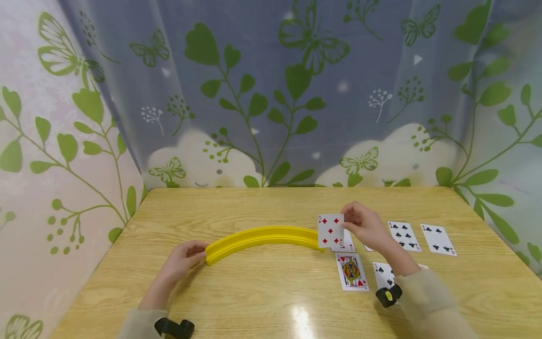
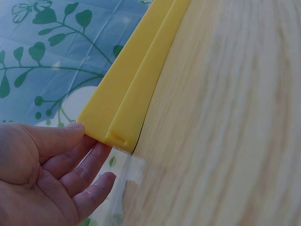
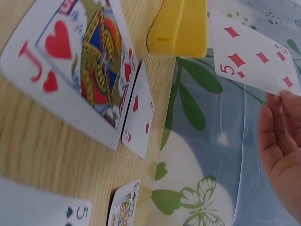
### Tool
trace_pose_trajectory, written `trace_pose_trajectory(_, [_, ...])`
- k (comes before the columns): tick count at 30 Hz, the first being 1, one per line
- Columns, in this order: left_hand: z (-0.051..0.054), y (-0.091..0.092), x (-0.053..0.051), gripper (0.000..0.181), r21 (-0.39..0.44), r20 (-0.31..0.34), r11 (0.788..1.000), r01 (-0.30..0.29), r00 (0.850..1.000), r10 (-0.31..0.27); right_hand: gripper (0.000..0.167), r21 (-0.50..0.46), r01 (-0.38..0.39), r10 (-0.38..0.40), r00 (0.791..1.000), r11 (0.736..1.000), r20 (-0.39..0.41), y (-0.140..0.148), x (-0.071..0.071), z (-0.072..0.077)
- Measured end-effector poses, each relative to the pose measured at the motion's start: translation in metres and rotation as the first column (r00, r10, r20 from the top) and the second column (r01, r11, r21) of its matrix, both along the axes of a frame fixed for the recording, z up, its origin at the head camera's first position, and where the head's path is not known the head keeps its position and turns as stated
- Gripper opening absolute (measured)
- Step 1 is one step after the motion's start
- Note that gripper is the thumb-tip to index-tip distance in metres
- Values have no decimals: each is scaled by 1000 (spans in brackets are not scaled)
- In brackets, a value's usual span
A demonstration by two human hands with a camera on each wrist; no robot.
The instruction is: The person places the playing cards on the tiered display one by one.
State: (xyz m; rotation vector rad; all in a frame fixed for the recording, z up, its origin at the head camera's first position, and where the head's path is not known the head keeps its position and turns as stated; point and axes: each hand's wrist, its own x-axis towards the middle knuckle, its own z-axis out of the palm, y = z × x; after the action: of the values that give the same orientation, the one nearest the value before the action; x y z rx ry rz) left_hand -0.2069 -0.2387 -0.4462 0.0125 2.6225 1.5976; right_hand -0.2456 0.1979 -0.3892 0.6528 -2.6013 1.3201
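Yellow rack (image 1: 267, 234), a long curved channel, lies on the wooden table (image 1: 254, 301) between the two hands. Its left end is in the left hand (image 1: 182, 259), thumb and fingers pinching that end; its right end reaches near the right hand (image 1: 366, 226), which grips the five of diamonds (image 1: 330, 231) by one edge. That card is face up toward the person, to the left of the right hand's fingertips and by the rack's right end; whether it touches the rack I cannot tell. Just under it lies the two of hearts (image 1: 348, 244). Nearer the person than the right hand is the jack of hearts (image 1: 352, 272), with the five of spades (image 1: 382, 272) by the right wrist. Right of that hand lie the six of clubs (image 1: 404, 236) and four of clubs (image 1: 438, 240).

The step in hand appears to be bringing the card to the rack; the next move likely calls for lining its lower edge up with the groove while the left hand steadies the far end.
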Motion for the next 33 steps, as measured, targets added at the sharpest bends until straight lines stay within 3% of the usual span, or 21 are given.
trace_pose_trajectory(14, [1,0,0,23,-12,4,1000,-28,1000,28,20,-66,-59,60,998,996,5,-35,-8,-2])
trace_pose_trajectory(33, [3,1,1,22,-50,-10,998,-25,1000,25,16,-97,-120,121,993,988,5,-78,-16,-5])
